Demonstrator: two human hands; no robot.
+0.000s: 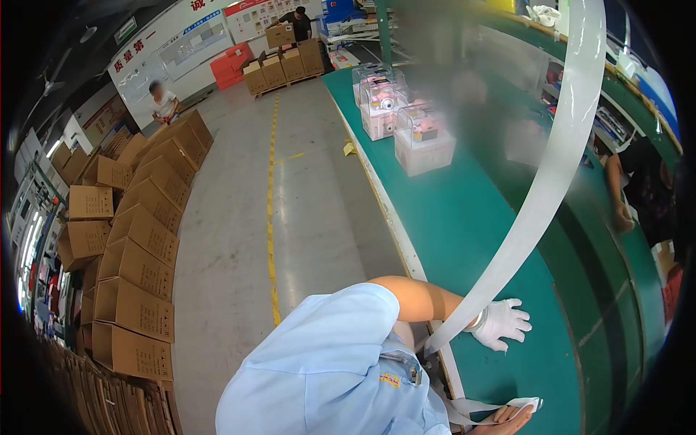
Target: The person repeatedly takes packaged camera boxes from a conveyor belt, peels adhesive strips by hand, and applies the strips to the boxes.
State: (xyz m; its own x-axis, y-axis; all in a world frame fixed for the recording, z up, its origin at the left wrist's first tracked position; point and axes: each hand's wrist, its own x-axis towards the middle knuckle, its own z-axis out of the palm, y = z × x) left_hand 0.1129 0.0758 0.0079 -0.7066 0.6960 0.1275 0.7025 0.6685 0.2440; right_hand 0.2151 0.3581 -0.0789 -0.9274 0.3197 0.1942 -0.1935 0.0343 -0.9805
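My left hand [502, 324], in a white glove, lies on the green work table [471, 254] with its fingers spread and nothing in them. Near the bottom edge, my right hand [507, 420] has bare fingers bent around a small white item [523, 403] with a dark end; its kind is unclear. A thin pale band [471, 407] runs from there toward my body. One long, translucent white strip [536, 196] curves from the top of the view down past my left wrist. Farther up the table stand clear-topped boxes [425, 138] with pink items inside.
Open cardboard boxes [138, 297] line the left side, beyond the floor's yellow line [271, 217]. One person [165, 101] stands behind them, another [293, 29] handles a box at the back. At right, a person's arm [616, 192] rests by the green bench. A grey blur covers part of the table.
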